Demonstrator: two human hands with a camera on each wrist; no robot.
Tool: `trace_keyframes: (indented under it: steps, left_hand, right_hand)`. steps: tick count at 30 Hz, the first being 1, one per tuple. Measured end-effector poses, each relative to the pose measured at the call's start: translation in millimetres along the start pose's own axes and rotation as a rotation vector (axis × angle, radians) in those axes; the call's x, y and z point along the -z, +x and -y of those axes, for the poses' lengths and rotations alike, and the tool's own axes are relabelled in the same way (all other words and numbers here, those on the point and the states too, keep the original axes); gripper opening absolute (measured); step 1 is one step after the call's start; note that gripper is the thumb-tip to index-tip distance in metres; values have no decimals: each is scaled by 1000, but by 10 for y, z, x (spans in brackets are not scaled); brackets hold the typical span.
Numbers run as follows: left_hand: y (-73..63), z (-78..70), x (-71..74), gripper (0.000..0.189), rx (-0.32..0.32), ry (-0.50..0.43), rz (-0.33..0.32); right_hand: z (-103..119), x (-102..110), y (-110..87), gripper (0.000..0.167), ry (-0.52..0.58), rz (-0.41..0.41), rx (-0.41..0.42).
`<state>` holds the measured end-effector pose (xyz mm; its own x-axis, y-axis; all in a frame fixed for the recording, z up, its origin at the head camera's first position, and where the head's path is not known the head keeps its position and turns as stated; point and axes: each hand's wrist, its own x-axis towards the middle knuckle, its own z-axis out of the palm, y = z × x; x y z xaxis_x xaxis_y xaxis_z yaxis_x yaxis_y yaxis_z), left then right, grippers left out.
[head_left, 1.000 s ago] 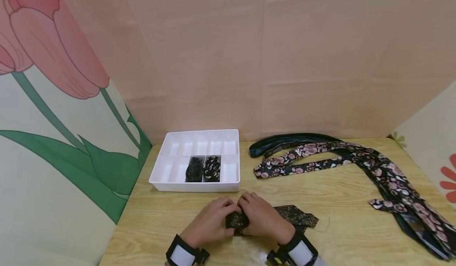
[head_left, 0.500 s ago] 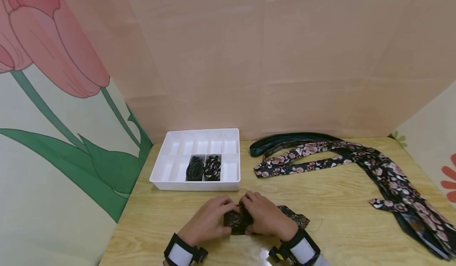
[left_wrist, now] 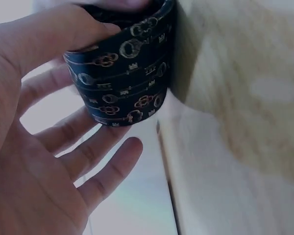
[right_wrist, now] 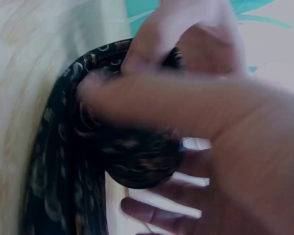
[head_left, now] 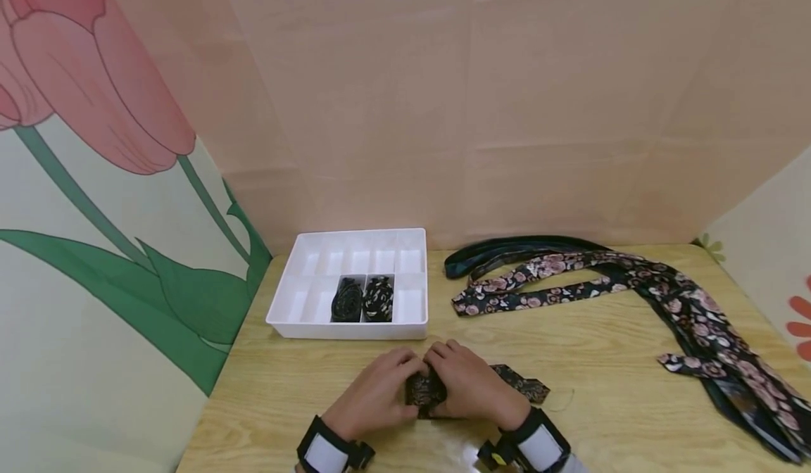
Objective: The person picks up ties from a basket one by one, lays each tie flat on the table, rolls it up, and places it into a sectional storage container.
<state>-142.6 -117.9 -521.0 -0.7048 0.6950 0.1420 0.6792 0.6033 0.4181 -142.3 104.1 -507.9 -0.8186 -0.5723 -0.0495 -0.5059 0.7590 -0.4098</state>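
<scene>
Both hands hold a dark necktie [head_left: 426,391] rolled into a coil, low in the middle of the head view. A print of small keys covers its cloth [left_wrist: 122,81] in the left wrist view. My left hand [head_left: 375,393] grips the coil's left side, thumb at its upper edge and fingers around the outside. From the right, my right hand [head_left: 472,387] grips it too, its thumb [right_wrist: 132,98] blurred across the coil. The tie's unrolled tail [head_left: 522,383] runs out to the right on the table, partly behind the right hand.
A white divided tray [head_left: 288,330] stands at the back left. Two rolled dark ties [head_left: 346,301] sit in its front compartments. Several long ties, one of them floral [head_left: 703,318], lie along the right of the wooden table [head_left: 602,424]. A beige sheet hangs behind.
The tie's loose tail has drawn in to the left and grown shorter as the coil turns between the hands. Both hands stay in nearly the same place.
</scene>
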Motion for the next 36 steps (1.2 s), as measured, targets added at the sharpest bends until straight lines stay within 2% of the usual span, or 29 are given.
trace_keyframes:
  steps: [3, 6, 12, 17, 23, 28, 36]
  left_hand:
    - [3, 10, 30, 49, -3, 21, -12]
    - [11, 14, 40, 51, -12, 23, -19]
    - [21, 12, 40, 46, -11, 16, 4]
    - [23, -11, 67, 42, -3, 44, 4]
    - [43, -28, 41, 44, -19, 66, -5]
    - [30, -30, 0, 56, -6, 54, 3]
    - [29, -38, -7, 57, 8, 49, -1]
  right_hand:
    - [24, 10, -4, 54, 18, -24, 20]
    - [36, 12, -14, 53, -19, -27, 9]
    - [-27, -5, -47, 64, -73, 23, -13]
    - [-78, 37, -65, 61, -44, 44, -50]
    - [-40, 68, -37, 66, 31, 54, -22]
    - [-27, 47, -33, 61, -4, 46, -38]
    - [13, 43, -44, 60, 24, 41, -53]
